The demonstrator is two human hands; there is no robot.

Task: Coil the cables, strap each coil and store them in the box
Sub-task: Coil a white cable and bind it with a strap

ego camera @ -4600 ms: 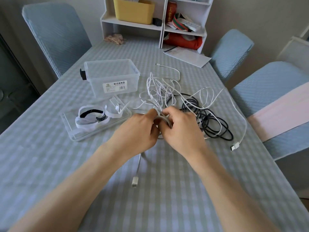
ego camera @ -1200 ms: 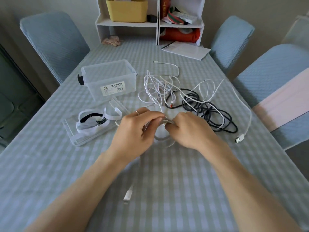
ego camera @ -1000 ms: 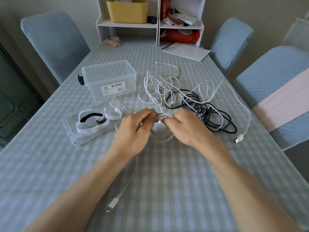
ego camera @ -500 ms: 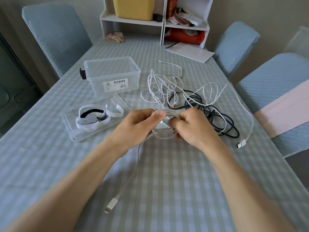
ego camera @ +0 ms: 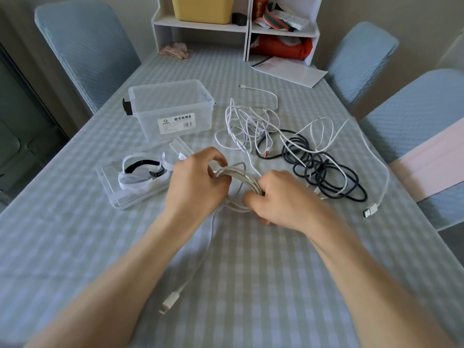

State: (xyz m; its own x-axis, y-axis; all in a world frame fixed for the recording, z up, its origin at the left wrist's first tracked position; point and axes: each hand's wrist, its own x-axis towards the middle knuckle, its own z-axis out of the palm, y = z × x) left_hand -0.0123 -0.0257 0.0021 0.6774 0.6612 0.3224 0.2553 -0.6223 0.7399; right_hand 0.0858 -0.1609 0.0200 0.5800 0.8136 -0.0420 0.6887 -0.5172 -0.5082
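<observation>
Shorter now, the cable tail (ego camera: pixel 193 275) trails from both hands' coil (ego camera: pixel 238 177).

The worktop (ego camera: pixel 75 242) wears a cloth checked in pale grey-green and white. The box (ego camera: pixel 173 109) is clear plastic with a white label and a black latch. The loose cables (ego camera: pixel 251 121) are white; one tangled cable (ego camera: pixel 326 177) is dark grey-black. The straps (ego camera: pixel 140 172) are white and black. The chairs (ego camera: pixel 85 46) are light blue, the shelf (ego camera: pixel 248 28) white, its bin (ego camera: pixel 203 8) yellow.
</observation>
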